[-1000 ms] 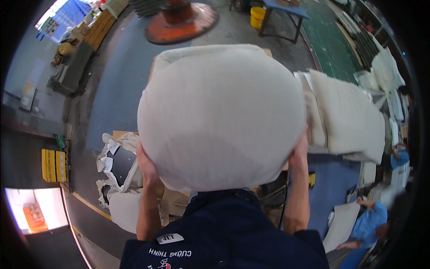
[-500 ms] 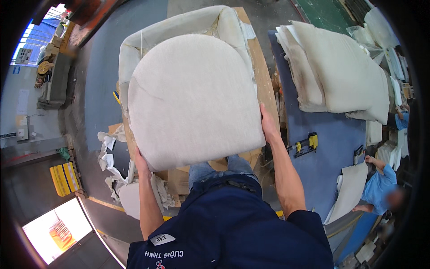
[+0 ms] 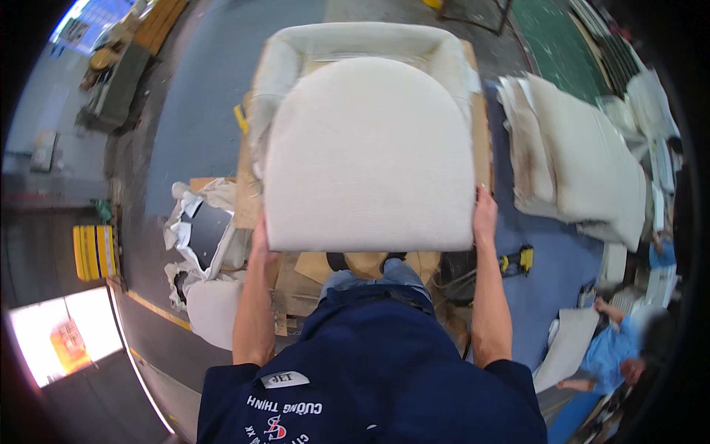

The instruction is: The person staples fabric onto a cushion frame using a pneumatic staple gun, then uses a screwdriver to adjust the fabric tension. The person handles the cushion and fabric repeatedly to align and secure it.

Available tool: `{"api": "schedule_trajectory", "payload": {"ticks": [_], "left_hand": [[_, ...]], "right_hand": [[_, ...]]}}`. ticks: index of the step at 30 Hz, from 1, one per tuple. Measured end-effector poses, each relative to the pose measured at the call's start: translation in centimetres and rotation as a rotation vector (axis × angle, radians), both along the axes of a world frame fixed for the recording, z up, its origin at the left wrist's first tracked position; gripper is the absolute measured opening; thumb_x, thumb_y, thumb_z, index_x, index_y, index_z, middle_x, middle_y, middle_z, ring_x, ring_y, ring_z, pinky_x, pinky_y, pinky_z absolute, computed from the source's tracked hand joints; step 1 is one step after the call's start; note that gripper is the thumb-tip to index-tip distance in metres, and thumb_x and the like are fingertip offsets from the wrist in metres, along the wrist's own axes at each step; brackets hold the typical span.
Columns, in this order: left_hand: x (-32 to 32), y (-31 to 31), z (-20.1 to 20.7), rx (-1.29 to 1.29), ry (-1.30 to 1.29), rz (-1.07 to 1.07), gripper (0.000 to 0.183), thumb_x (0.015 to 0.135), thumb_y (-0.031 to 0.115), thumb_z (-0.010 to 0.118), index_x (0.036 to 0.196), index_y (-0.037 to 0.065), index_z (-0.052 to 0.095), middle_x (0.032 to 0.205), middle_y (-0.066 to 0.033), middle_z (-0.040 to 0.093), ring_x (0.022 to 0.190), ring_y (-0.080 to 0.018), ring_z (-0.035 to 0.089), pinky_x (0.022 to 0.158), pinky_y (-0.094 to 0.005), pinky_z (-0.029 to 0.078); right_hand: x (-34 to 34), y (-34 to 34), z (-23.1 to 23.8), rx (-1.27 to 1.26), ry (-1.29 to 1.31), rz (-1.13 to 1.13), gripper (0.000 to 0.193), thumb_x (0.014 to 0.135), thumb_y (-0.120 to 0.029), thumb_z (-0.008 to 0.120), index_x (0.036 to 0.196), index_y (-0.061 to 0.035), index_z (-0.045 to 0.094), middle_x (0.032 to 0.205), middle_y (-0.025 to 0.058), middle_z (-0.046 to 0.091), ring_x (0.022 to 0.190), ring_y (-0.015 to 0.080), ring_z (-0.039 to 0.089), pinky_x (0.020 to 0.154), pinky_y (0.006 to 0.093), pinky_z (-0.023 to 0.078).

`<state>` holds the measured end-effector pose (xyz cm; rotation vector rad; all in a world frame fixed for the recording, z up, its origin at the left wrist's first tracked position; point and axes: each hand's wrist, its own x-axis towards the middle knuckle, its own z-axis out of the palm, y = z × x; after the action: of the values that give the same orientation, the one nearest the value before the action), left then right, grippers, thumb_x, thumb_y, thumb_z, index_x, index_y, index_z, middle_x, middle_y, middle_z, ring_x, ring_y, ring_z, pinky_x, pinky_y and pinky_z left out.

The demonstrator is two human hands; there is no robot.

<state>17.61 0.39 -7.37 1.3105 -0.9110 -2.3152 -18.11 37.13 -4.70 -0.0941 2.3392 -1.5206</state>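
A cream upholstered seat cushion, rounded at its far edge and straight at its near edge, is held level in front of me. My left hand grips its near left corner. My right hand grips the near right side. The cushion hides most of the fingers. Behind and partly beneath it is a pale fabric-covered chair shell with a curved back. The shell rests on a wooden board. Whether the cushion touches the shell, I cannot tell.
On the blue table at right are a stack of cream cushioned pieces and a yellow-black nail gun. A co-worker in light blue handles a cream panel. Fabric-covered parts lie low at left.
The cushion has turned from a slight tilt to square with the chair shell, both hands still on its sides. The whole view has shifted, so cushion and shell appear farther right.
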Motion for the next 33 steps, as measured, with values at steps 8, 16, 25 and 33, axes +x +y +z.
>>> {"api": "schedule_trajectory", "payload": {"ticks": [8, 16, 25, 33], "left_hand": [[0.9, -1.9, 1.1, 0.205, 0.339, -0.151, 0.073, 0.105, 0.060, 0.020, 0.153, 0.008, 0.040, 0.149, -0.0104, 0.052, 0.134, -0.0255, 0.052, 0.113, -0.0446, 0.040], [1.7, -3.6, 2.2, 0.529, 0.591, -0.073, 0.096, 0.093, 0.082, 0.007, 0.160, 0.016, 0.028, 0.160, -0.0084, 0.038, 0.146, -0.0301, 0.037, 0.119, -0.0525, 0.027], [1.1, -5.6, -0.3, 0.033, 0.249, -0.170, 0.088, 0.100, 0.074, 0.016, 0.148, 0.006, 0.047, 0.152, -0.0133, 0.048, 0.141, -0.0252, 0.044, 0.118, -0.0444, 0.031], [-4.6, -8.9, 5.5, -0.486, -0.331, -0.426, 0.070, 0.106, 0.056, 0.032, 0.133, -0.007, 0.049, 0.133, -0.0279, 0.057, 0.123, -0.0369, 0.057, 0.105, -0.0440, 0.042]], "right_hand": [[1.8, 0.6, -1.2, 0.016, -0.048, -0.123, 0.056, 0.107, -0.039, 0.042, 0.118, 0.0099, 0.067, 0.113, 0.0134, 0.071, 0.101, 0.0210, 0.064, 0.092, 0.0336, 0.047], [3.7, 1.1, -1.5, 0.104, -0.026, -0.147, 0.058, 0.107, -0.041, 0.041, 0.122, 0.0096, 0.065, 0.117, 0.0143, 0.070, 0.104, 0.0234, 0.065, 0.093, 0.0348, 0.048], [1.6, -2.5, 0.0, 0.089, 0.003, 0.023, 0.046, 0.105, -0.035, 0.042, 0.127, 0.0018, 0.060, 0.117, 0.0168, 0.069, 0.110, 0.0258, 0.066, 0.094, 0.0365, 0.052], [-4.8, -10.5, 3.7, 0.357, 0.180, 0.165, 0.052, 0.104, -0.033, 0.044, 0.138, 0.0056, 0.052, 0.134, 0.0211, 0.060, 0.123, 0.0313, 0.058, 0.106, 0.0411, 0.045]]}}
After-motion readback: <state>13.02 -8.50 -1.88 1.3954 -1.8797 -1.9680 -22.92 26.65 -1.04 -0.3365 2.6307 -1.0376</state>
